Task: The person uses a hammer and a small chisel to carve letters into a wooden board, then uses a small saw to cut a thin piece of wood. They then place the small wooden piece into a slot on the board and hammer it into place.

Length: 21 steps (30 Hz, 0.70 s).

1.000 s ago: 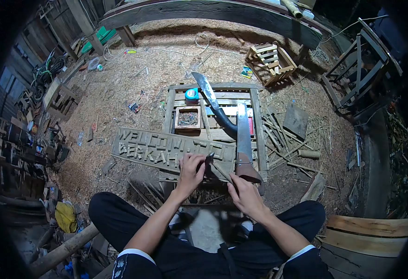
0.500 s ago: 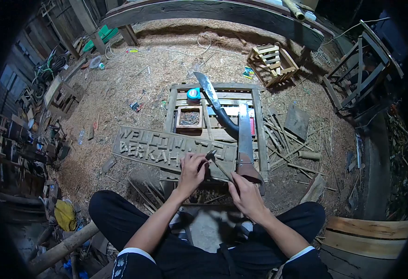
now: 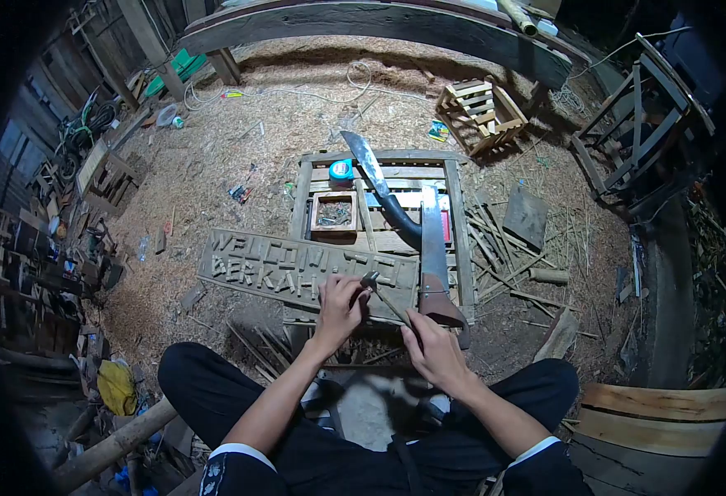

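A wooden sign board (image 3: 257, 289) with raised letters, reading "WELCOM…" and "BERKAH" in part, lies aslant on a low slatted table (image 3: 456, 194). My left hand (image 3: 340, 310) rests at its lower row, fingers bent and pinched together; whatever is between them is too small to make out. In my right hand (image 3: 437, 347) is a hammer (image 3: 393, 307), gripped by its thin handle, its head close beside my left fingertips. To the right lies a broad blade (image 3: 435, 240) with a brown handle. Behind it are a black-handled machete (image 3: 368, 159), a small wooden box (image 3: 314, 217) of nails and a blue tape measure (image 3: 341, 171).
Wood shavings cover the ground. A slatted crate (image 3: 503, 116) stands beyond the table, with sticks (image 3: 491, 236) scattered at the right. A heavy beam (image 3: 379, 31) crosses the back. Planks (image 3: 652, 422) lie at lower right, and a dark wooden frame (image 3: 640, 124) stands at far right.
The hammer head has shifted slightly left and down beside my left fingers. My right hand has moved a little left with it. The view has tilted very slightly.
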Each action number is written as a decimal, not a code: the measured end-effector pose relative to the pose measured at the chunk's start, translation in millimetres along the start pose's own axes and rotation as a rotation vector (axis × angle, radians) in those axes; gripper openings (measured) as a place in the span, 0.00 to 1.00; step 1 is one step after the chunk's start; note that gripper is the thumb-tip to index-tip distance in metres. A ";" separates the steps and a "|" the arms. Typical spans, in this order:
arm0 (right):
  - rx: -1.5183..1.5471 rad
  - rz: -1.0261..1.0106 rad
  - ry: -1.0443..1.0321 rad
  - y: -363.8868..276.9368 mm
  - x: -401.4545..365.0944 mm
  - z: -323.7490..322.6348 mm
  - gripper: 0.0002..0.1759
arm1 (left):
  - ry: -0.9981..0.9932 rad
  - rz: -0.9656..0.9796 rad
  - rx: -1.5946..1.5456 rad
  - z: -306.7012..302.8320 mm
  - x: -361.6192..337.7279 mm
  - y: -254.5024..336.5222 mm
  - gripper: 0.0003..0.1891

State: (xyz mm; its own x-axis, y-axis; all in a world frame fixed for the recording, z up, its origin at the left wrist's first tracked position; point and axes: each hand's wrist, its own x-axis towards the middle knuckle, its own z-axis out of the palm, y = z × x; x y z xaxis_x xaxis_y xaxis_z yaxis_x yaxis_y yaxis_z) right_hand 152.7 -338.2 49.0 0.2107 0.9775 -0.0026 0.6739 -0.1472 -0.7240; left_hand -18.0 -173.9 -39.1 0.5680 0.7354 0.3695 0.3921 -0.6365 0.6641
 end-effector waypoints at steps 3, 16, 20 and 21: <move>0.013 0.014 0.029 -1.6 -1.7 -1.6 0.21 | -0.020 -0.002 0.008 -1.7 -0.8 3.8 0.13; 0.016 0.038 -0.022 0.7 -0.6 -5.3 0.22 | -0.016 0.005 0.011 -1.6 1.0 3.3 0.13; 0.038 -0.003 0.027 -2.9 -1.1 -4.2 0.23 | -0.025 -0.002 0.010 -1.3 0.1 3.7 0.12; 0.036 0.000 0.030 -1.6 -1.5 -5.3 0.23 | -0.011 0.008 0.000 -0.8 0.1 2.9 0.12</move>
State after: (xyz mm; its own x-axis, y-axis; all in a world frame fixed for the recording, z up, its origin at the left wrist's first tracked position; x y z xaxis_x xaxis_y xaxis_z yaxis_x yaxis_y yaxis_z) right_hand 155.0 -340.2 53.8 0.2329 0.9724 0.0177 0.6476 -0.1415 -0.7487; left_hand -17.4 -175.5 -36.6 0.5791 0.7279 0.3672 0.3876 -0.6420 0.6614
